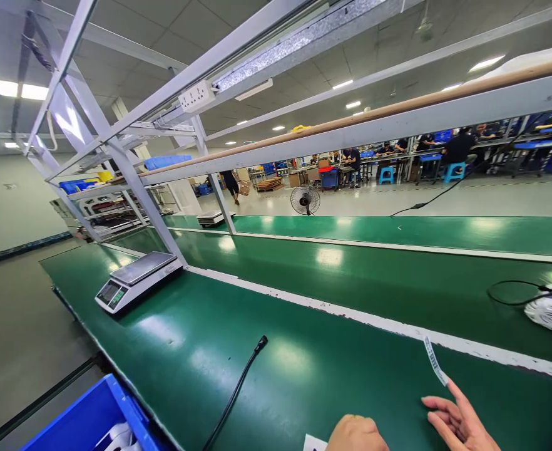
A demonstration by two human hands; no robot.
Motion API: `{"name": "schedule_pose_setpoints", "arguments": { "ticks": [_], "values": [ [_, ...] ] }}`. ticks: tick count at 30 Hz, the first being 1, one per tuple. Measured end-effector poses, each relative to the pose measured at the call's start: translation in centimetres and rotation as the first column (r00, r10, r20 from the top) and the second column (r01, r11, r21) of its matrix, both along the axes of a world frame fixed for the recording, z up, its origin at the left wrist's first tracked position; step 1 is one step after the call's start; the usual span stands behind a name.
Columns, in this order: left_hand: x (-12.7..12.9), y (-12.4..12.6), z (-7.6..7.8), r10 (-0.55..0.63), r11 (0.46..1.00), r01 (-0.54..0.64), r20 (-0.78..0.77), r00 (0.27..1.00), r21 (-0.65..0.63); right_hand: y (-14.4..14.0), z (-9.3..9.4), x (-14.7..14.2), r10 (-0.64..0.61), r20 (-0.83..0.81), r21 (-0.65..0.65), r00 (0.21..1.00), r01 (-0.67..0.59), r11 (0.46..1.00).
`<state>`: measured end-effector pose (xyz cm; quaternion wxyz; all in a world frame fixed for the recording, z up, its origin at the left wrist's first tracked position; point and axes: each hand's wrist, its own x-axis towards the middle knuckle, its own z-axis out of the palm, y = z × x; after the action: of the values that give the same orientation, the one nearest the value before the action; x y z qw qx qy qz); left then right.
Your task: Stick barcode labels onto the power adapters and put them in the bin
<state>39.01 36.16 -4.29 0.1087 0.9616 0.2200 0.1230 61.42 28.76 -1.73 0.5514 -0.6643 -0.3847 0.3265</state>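
**Label strip stands up from the right fingertips**

While the left hand (pixel 355 434) rests curled shut, holding nothing visible, the right hand (pixel 459 421) lies just beside it, fingers spread, its grip a light pinch on the label strip (pixel 434 361), whose long axis slants up and away over the green tabletop (pixel 304 376), toward the white line beyond.

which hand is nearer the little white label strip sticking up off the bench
Right. The right hand has the white label strip at its fingertips, pinched or at least touching. The left hand, a closed fist at the bottom edge, sits lower and to the left, apart from it.
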Motion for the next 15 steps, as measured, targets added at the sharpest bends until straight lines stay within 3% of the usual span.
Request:
{"name": "schedule_pose_setpoints", "arguments": {
  "ticks": [8, 15],
  "values": [
    [-0.7, -0.1, -0.6, 0.004, 1.0, -0.004, 0.111, 0.994, -0.005, -0.1, 1.0, -1.0, 0.054, 0.123, 0.038, 0.991, -0.059, 0.998],
    [-1.3, -0.1, -0.6, -0.014, 0.999, 0.024, 0.206, 0.978, -0.044, -0.1, 1.5, -1.0, -0.01, 0.113, 0.087, 0.994, 0.0, 0.996]
  ]
}}
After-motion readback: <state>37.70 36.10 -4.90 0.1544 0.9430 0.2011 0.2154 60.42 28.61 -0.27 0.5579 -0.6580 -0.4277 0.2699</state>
